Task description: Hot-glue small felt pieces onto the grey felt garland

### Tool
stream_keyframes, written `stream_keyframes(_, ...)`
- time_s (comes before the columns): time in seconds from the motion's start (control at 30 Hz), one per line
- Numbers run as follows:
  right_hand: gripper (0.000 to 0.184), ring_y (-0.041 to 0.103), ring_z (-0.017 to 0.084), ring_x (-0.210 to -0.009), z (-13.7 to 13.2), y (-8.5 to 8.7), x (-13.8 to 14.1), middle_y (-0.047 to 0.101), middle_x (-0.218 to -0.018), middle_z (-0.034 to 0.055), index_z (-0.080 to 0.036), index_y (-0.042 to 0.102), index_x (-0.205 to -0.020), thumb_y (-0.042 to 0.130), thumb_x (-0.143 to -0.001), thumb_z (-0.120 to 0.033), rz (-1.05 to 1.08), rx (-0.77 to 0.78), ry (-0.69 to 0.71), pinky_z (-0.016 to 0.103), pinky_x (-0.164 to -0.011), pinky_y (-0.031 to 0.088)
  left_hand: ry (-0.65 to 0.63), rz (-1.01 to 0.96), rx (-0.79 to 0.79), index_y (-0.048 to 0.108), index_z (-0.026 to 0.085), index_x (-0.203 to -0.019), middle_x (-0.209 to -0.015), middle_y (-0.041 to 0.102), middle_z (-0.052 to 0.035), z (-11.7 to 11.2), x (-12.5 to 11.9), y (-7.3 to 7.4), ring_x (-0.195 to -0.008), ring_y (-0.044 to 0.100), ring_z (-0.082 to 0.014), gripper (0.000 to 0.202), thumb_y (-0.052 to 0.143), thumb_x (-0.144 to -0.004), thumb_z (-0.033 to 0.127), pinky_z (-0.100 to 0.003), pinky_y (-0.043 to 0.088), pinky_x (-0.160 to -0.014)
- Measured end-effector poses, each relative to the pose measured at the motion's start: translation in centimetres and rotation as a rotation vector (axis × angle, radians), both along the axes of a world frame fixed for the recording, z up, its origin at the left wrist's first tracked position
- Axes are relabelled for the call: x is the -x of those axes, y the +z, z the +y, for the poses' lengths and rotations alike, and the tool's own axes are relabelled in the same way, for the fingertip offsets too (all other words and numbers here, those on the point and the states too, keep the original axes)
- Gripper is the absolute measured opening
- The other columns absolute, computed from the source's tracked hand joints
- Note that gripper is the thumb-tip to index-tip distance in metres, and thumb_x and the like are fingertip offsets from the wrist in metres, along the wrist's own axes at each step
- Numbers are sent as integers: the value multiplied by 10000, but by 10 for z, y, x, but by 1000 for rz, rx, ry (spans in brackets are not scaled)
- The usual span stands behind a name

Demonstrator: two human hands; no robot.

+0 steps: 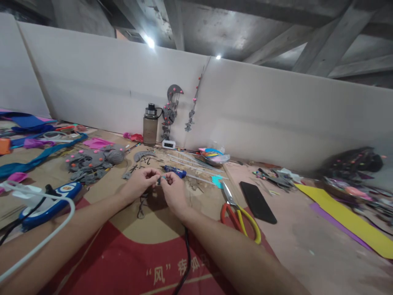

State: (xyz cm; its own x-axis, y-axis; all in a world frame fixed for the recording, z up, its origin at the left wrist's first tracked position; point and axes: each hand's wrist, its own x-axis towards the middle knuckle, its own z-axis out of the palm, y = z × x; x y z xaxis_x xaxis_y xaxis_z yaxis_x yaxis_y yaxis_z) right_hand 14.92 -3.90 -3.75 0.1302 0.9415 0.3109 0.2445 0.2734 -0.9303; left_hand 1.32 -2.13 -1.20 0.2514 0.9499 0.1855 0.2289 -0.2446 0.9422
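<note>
Head view: a small dark piece (159, 180) is pinched in the fingers of left hand (141, 182) and right hand (175, 194), above the cardboard (159, 231). Grip should be kept light, with one hand held steady.

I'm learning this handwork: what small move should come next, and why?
Probably press the small dark piece gently: the left hand and right hand both pinch at it, while the blue tool and scissors lie unheld.
</note>
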Motion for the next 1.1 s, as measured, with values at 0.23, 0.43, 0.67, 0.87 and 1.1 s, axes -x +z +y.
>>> stream_keyframes(0.23,171,449,116,-598,-3,7,-5,539,-650,-24,-187,559,-734,511,-723,-351,67,33,32,227,-567,365,-98,-190,68,647,169,-870,-569,594,-11,4,0,-5,-434,454,-99,340,528,-812,482,-198,289,-403)
stream_keyframes(0.43,158,380,102,-545,-7,12,-7,461,-595,-51,-192,542,-709,512,-713,-347,72,33,11,222,-529,321,-99,-172,42,629,153,-822,-577,595,-9,0,-3,-5,-426,433,-82,345,557,-787,488,-199,298,-424)
stream_keyframes(0.67,157,365,103,-542,-10,14,-5,457,-585,-48,-190,540,-702,517,-700,-345,39,3,0,224,-518,304,-55,-90,10,615,152,-812,-579,572,3,0,-5,-5,-405,384,-65,309,617,-732,450,-189,249,-401)
stream_keyframes(0.87,156,379,110,-554,-8,11,-4,465,-595,-40,-196,535,-704,512,-700,-350,7,-18,1,225,-513,307,-55,-65,-18,597,161,-758,-553,551,26,-2,-5,-2,-413,393,-67,221,605,-726,379,-188,261,-407)
stream_keyframes(1.1,151,358,106,-542,-8,11,-4,450,-587,-47,-194,540,-715,515,-704,-342,13,6,10,229,-516,294,-64,-56,-31,613,158,-779,-561,556,21,0,-4,-5,-415,394,-67,208,585,-746,361,-188,264,-402)
